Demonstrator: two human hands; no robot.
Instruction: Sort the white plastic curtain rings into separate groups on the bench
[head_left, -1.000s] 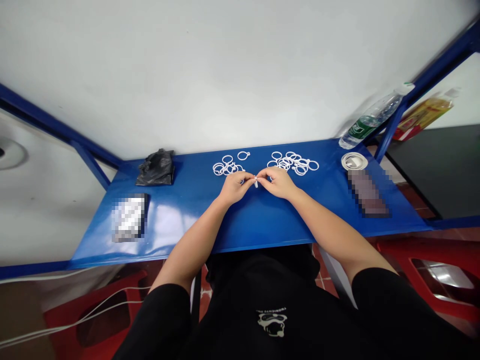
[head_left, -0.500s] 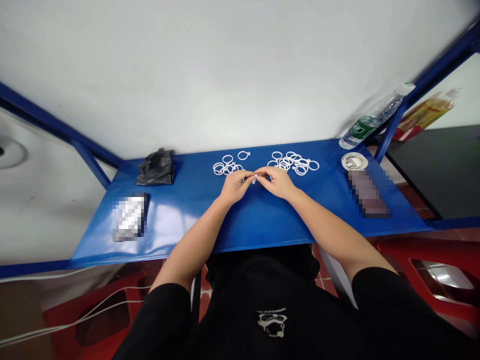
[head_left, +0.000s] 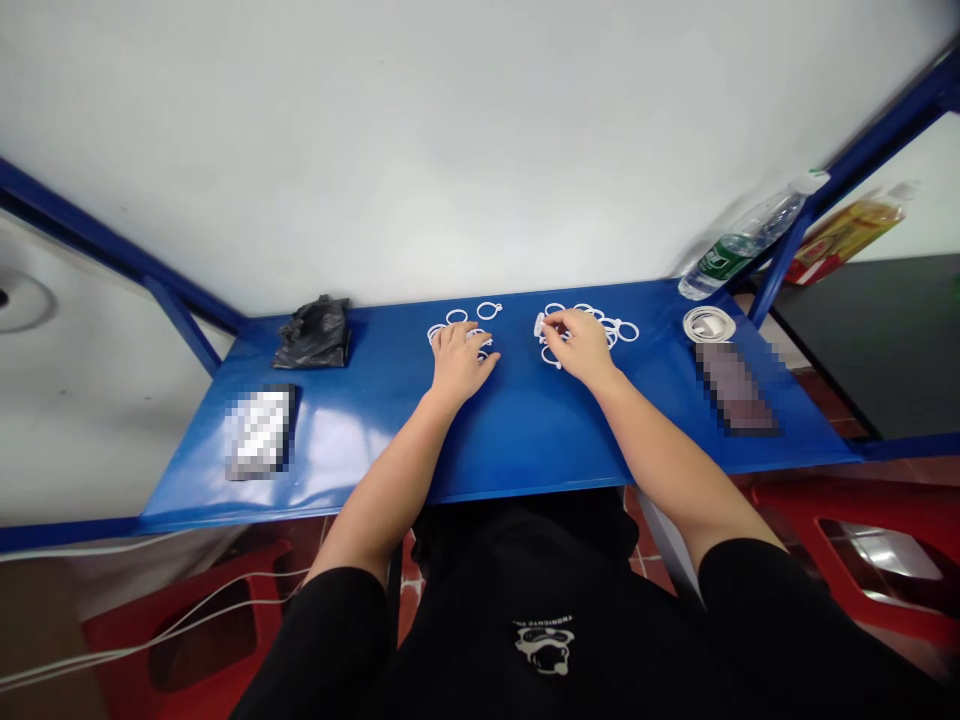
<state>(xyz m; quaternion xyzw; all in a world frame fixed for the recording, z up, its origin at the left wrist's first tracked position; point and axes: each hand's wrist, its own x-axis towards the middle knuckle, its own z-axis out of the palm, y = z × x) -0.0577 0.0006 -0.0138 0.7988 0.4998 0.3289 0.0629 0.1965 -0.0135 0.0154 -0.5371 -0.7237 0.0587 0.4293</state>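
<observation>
My left hand (head_left: 457, 365) is over the left group of white curtain rings, its fingers spread and its thumb apart. Its fingertips reach onto these rings, and the hand hides part of them. A loose white curtain ring (head_left: 489, 311) lies just behind that group. To the right, my right hand (head_left: 583, 345) pinches a white curtain ring (head_left: 538, 325) between thumb and fingers, tilted nearly edge-on. Under and behind this hand lies the right group of white curtain rings (head_left: 628, 332), several of them overlapping and partly covered.
On the blue table (head_left: 517, 440), a crumpled black plastic bag (head_left: 315, 332) and a blurred-out flat object (head_left: 261, 432) lie left. At right are a water bottle (head_left: 739, 245), a coiled white cable (head_left: 709, 325) and a dark blurred-out object (head_left: 736, 388). A white wall (head_left: 450, 150) rises behind.
My hands were together at the middle, holding a small white piece. They have parted: the left moved left and opened over the left rings, the right moved right and pinches a ring.
</observation>
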